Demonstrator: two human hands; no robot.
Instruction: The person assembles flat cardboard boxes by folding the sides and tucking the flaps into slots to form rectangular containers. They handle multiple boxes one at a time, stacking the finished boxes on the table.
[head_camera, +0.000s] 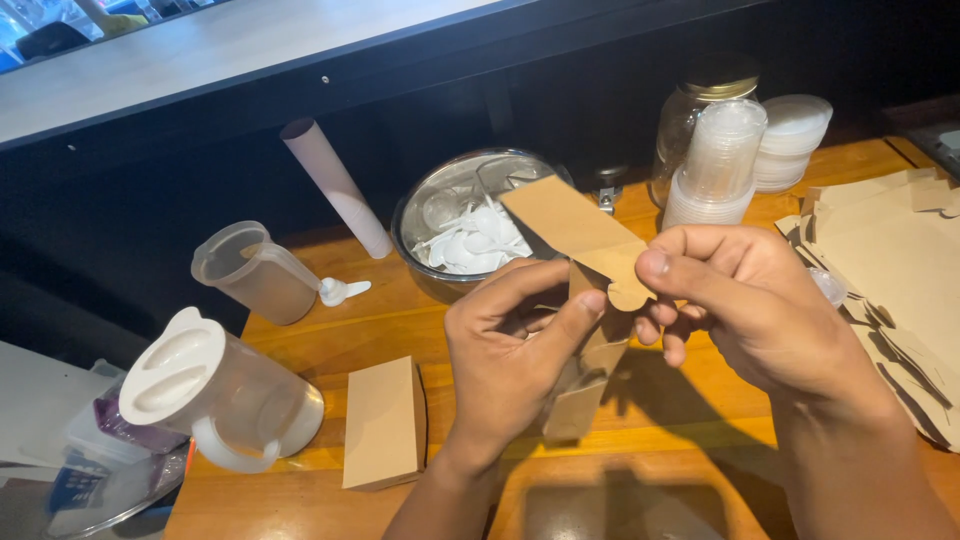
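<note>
Both hands hold a partly folded brown cardboard box (575, 235) above the wooden table (690, 410). My left hand (510, 360) grips the box's lower body, thumb pressed against its side. My right hand (750, 300) pinches the rounded tab of the open lid flap between thumb and fingers. The flap sticks up toward the far left. A finished closed brown box (385, 422) lies flat on the table to the left of my left hand.
A steel bowl (415, 215) of white plastic spoons sits behind the hands. Stacked clear cups (720, 160), lids (790, 135) and a glass jar (690, 110) stand at the back right. Flat cardboard blanks (890, 250) lie right. Two plastic jugs (215, 390) and a paper roll (335, 185) are left.
</note>
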